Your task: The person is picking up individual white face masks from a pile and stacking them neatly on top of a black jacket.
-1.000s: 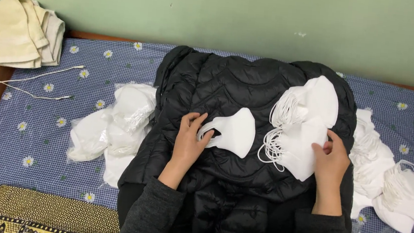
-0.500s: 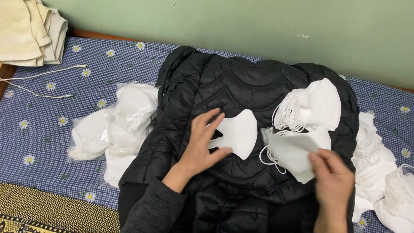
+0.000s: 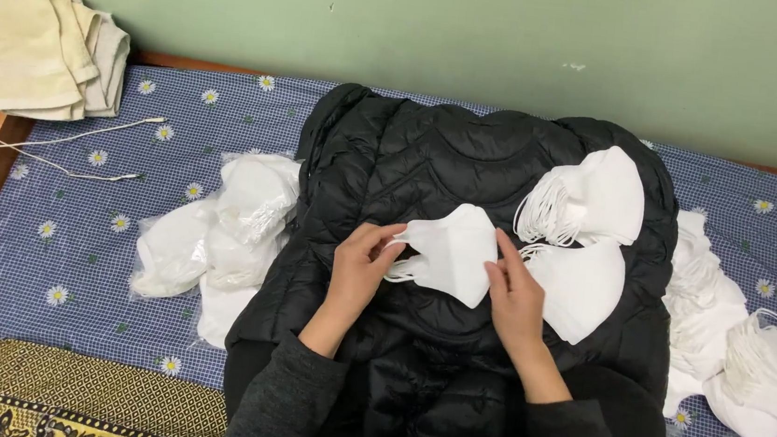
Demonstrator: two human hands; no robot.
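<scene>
A white folded face mask is held between both hands over a black quilted jacket, which is spread on the bed. The left edge of the mask, where the ear loop hangs, is pinched by the fingers of the left hand; this grip is narrow and closed on the mask. The right edge is touched by the right hand, whose fingers are laid flat against it; whether the mask is really clamped there cannot be told.

Just to the right of the grip, a single white mask is lying on the jacket, and above it a stack of white masks with many ear loops is seen. Further right, beside the jacket, more white masks are piled on the bed sheet. To the left of the grip, clear plastic bags with white masks are placed on the blue sheet with small daisies. Well apart, at the far left corner, a folded cream cloth and a thin white cord are lying.
</scene>
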